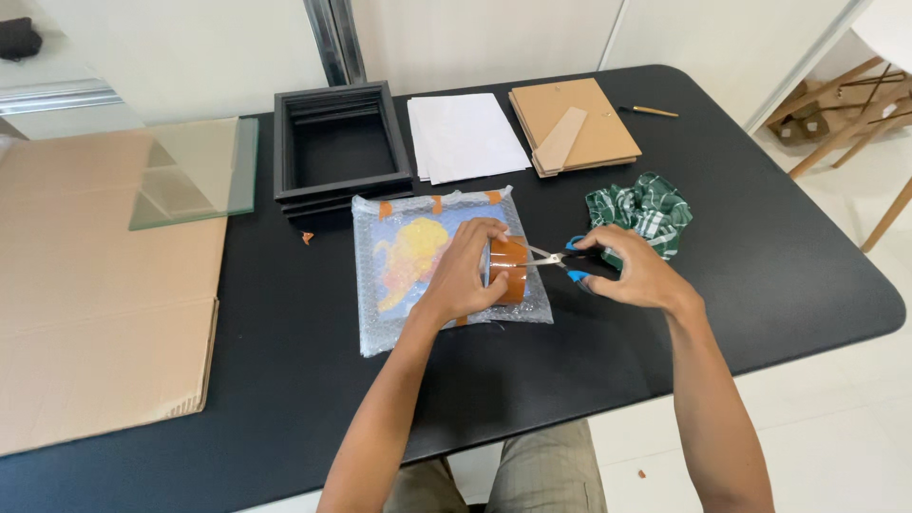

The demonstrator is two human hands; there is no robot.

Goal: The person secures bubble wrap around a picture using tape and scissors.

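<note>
- Left hand (465,271): we see it curled over the tape roll (510,268), fingers clamped on the roll's top and near side, pressing it down onto the parcel (446,266).
- Tape roll: brown, standing on edge at the parcel's right border, near the middle of the table (741,247).
- Right hand (638,271): closed around the blue handles of the scissors (560,258), thumb and fingers through or against the loops; we cannot tell which at this size.
- Scissors: blades point left toward the roll, tips just beside it; they appear slightly parted, though the blades are thin and hard to read.
- Parcel: a flat picture in yellow and blue, wrapped in bubble film, with strips of brown tape along its far edge.
- Frame (340,147): black, deep, lying just beyond the parcel and touching its far left corner.
- Paper (465,136): a white stack to the right of the frame.
- Backing boards (573,123): brown, stacked beside the paper; a pencil (652,111) lies near them.
- Cloth (642,211): green and white check, crumpled, just beyond the right hand.
- Glass pane (195,171): resting partly on the cardboard (95,285) at the table's left.
</note>
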